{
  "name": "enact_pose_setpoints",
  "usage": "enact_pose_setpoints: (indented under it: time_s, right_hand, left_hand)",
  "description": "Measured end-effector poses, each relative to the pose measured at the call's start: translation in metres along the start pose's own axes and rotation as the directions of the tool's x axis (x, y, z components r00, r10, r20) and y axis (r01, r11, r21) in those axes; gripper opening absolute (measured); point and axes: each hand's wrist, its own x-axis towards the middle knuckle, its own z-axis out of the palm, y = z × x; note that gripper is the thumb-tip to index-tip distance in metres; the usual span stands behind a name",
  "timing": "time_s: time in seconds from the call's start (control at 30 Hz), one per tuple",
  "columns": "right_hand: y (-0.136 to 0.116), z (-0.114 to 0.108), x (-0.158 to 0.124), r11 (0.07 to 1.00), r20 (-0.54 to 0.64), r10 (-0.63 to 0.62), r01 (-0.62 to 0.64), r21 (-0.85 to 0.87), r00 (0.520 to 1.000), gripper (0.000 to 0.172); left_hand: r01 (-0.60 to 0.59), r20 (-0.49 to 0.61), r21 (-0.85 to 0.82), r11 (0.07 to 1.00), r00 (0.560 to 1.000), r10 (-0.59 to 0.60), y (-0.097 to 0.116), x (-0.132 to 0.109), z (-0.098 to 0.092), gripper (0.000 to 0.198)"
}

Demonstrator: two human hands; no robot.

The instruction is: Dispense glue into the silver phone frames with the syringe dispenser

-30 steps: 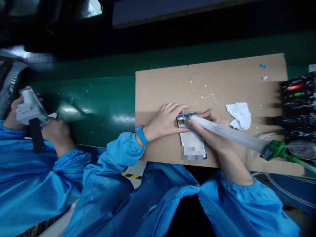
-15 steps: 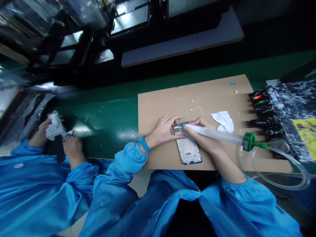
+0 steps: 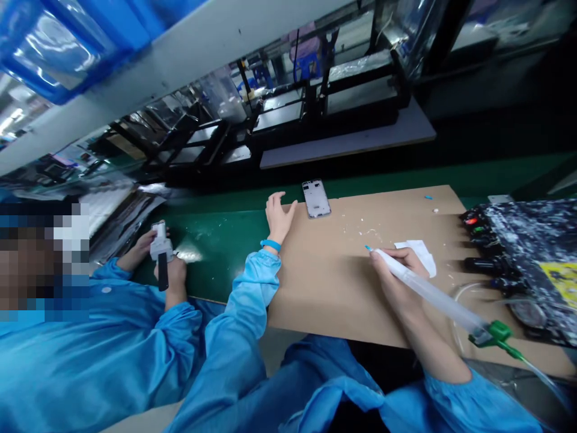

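My right hand [image 3: 399,276] grips a glue syringe [image 3: 435,297] over the cardboard, its blue needle tip pointing up and left. A green cap joins the syringe's rear end to a clear air tube. My left hand [image 3: 278,218], with a blue band at the wrist, reaches forward at the cardboard's left edge; its fingers are spread and hold nothing. Just right of those fingers, a phone frame [image 3: 317,199] lies across the far edge of the cardboard, apart from the hand.
Under my hands is a cardboard sheet [image 3: 315,270] on a green bench [image 3: 211,252]. White paper [image 3: 419,255] lies beside my right hand. A dispenser box [image 3: 532,258] with knobs stands at right. At left, a co-worker's hands [image 3: 174,273] hold a white-and-black device [image 3: 161,246].
The phone frame has gone from under the syringe to the far edge of the cardboard. My left hand has let go of it. The syringe is lifted clear, and the view has tilted up.
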Motion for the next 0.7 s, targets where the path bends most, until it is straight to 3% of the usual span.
enact_pose_setpoints:
  time_s: [0.17,0.33,0.53,0.7]
  right_hand:
    - [0.002,-0.001,-0.001,0.999,-0.02,-0.002,0.002,0.045,1.0,0.045]
    - [-0.005,-0.018,-0.007,0.999,-0.103,-0.01,0.015,0.052,0.995,0.048]
    - [0.0,-0.065,0.006,0.994,-0.2,0.001,-0.023,-0.109,0.98,0.046]
    - [0.017,-0.08,0.015,0.984,-0.222,0.07,-0.104,-0.144,0.972,0.04]
  left_hand:
    - [-0.098,0.176,0.026,0.995,0.98,0.092,0.007,-0.012,0.0,0.015]
    - [-0.114,0.33,0.07,0.991,0.94,0.085,0.014,-0.013,0.0,0.013]
    - [-0.091,0.402,0.083,0.992,0.914,0.05,0.012,-0.012,-0.003,0.018]
    - [-0.141,0.41,0.138,0.98,0.909,0.073,0.011,-0.011,-0.001,0.02]
